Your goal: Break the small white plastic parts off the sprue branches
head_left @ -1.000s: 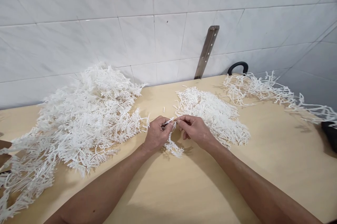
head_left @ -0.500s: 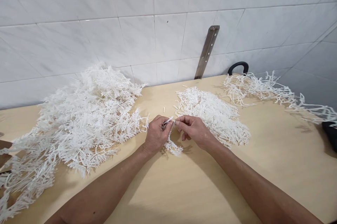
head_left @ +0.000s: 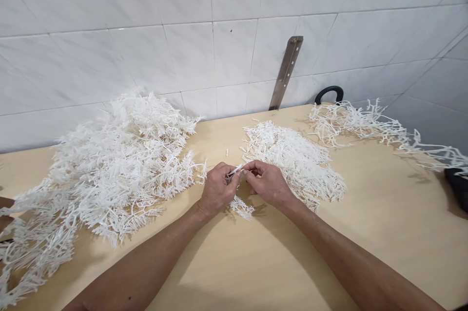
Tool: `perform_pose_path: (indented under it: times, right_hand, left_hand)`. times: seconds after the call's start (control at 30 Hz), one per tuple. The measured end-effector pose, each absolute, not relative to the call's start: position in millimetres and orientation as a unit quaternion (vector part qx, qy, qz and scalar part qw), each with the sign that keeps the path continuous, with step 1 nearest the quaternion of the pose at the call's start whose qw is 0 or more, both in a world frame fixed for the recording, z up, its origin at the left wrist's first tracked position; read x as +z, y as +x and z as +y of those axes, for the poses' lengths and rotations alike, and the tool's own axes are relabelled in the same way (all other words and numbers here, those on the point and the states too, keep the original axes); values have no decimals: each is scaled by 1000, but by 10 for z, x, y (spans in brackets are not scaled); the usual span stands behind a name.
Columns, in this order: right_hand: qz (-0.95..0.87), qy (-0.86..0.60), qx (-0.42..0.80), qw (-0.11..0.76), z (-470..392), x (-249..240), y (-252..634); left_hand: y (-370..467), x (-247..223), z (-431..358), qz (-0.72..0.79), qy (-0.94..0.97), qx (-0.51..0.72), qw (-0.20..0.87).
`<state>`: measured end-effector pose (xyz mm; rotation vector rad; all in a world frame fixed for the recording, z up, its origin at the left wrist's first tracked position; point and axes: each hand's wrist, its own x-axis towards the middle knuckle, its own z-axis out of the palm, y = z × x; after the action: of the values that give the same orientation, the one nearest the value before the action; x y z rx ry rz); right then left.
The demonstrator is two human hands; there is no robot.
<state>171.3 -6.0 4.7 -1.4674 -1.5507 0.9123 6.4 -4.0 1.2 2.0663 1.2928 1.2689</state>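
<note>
White sprig [head_left: 238, 168]: held between the two hands at the middle of the frame, above the worktop [head_left: 226, 262]; fine, branching, probably brittle.
Left hand [head_left: 218, 189]: thumb and fingers clamped on the sprig; too tight a pinch could crush or snap its thin arms.
Right hand [head_left: 269, 184]: fingertips look closed on the sprig's near end, though the contact is tiny; a sideways tug there could tear the wrong arm or slip off.
Lower strands [head_left: 242, 207]: just below the left hand, perhaps part of the same sprig, which I cannot tell; if they are, they could catch and twist it.
Big heap [head_left: 124, 160]: left of the frame, its right edge beside the left hand; a brush of the knuckles could snag strands and drag them along.
Small pile [head_left: 292, 157]: behind the right hand, right of centre; a careless forearm could scatter it.
Loose bit [head_left: 227, 152]: alone beyond the left hand, easily flicked away.
Long tangle [head_left: 365, 123]: upper right, well apart, so little threatened.
</note>
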Motion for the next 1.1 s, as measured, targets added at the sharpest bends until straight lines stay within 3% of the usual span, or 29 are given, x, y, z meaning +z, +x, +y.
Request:
perform_pose_path:
  times: [0.2, 0.43, 0.6, 0.8, 1.1]
  right_hand:
    - [-635, -590, 332, 373, -83, 91, 1711]
    - [-719, -573, 123, 374, -54, -5, 1651]
    - [-666, -624, 218, 345, -70, 13, 1598]
    - [-695, -618, 106, 353, -29, 36, 1650]
    - [-614, -650, 162, 417, 69, 152, 2021]
  left_hand:
    - [55, 23, -39, 477, 735, 438, 203]
    - [28, 15, 20, 521, 712, 391, 262]
    - [36, -12, 47, 526, 705, 389, 273]
    - [34, 14, 7, 494, 713, 422, 264]
    - [30, -41, 10, 504, 646, 468, 331]
